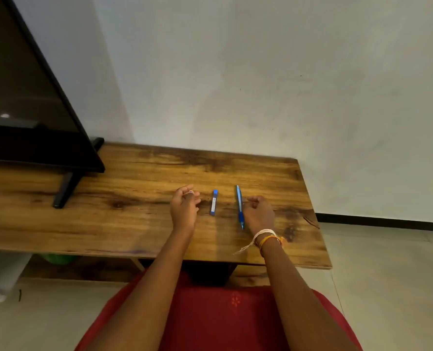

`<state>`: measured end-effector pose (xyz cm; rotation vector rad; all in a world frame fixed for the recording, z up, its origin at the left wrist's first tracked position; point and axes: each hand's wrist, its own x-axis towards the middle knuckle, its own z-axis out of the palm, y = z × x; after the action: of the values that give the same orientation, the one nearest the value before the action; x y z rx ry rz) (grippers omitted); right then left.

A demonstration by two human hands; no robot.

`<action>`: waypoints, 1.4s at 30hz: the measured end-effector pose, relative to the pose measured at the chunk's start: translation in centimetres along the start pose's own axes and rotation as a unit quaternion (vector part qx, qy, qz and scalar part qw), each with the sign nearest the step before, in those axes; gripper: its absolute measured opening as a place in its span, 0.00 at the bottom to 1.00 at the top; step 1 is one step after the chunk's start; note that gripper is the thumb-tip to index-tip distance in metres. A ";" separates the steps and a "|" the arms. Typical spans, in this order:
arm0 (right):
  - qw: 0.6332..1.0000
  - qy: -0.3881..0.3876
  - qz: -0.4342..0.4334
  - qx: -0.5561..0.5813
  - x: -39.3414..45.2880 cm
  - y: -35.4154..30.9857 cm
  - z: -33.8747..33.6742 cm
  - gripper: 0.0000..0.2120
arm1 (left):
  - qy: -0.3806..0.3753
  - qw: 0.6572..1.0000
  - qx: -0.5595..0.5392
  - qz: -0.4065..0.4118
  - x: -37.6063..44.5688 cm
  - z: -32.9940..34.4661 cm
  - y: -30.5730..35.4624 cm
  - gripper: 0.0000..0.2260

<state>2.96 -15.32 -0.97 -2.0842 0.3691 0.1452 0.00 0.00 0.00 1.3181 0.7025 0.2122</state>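
A blue mechanical pencil [239,206] lies on the wooden table [134,198], tip toward me. To its left lies a small blue and white lead case [214,202]. My left hand [184,210] rests on the table left of the case, fingers loosely curled, holding nothing. My right hand [258,214] rests just right of the pencil, fingers loosely curled beside its barrel; whether they touch it is unclear. Thread bands circle my right wrist.
A black television [28,97] on a stand [66,188] occupies the table's left part. A white wall runs behind the table. The table's right edge [314,211] drops to a tiled floor. A shelf lies under the table.
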 end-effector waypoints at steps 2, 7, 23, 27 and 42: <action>0.999 0.003 -0.016 -0.042 1.0 -0.1 0.3 0.13 | -0.004 1.000 0.003 -0.006 1.0 0.6 0.0 0.10; 0.983 -0.001 -0.052 -0.177 2.6 -0.3 1.0 0.18 | -0.007 1.000 0.005 0.004 3.1 1.3 0.9 0.10; 0.956 -0.078 0.122 0.254 4.3 -1.1 0.7 0.06 | -0.025 0.999 0.007 -0.033 4.1 1.4 0.5 0.10; 0.866 -0.084 0.149 0.469 3.8 -1.6 0.1 0.04 | -0.040 0.999 -0.013 -0.033 3.4 1.7 0.5 0.08; 0.837 -0.153 0.104 0.516 1.8 -1.6 0.8 0.05 | -0.127 0.974 -0.162 -0.092 0.9 4.5 -0.2 0.07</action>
<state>5.16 -14.25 -0.51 -0.9228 0.3612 0.3209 3.26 -3.28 -0.11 0.9420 0.5414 0.0049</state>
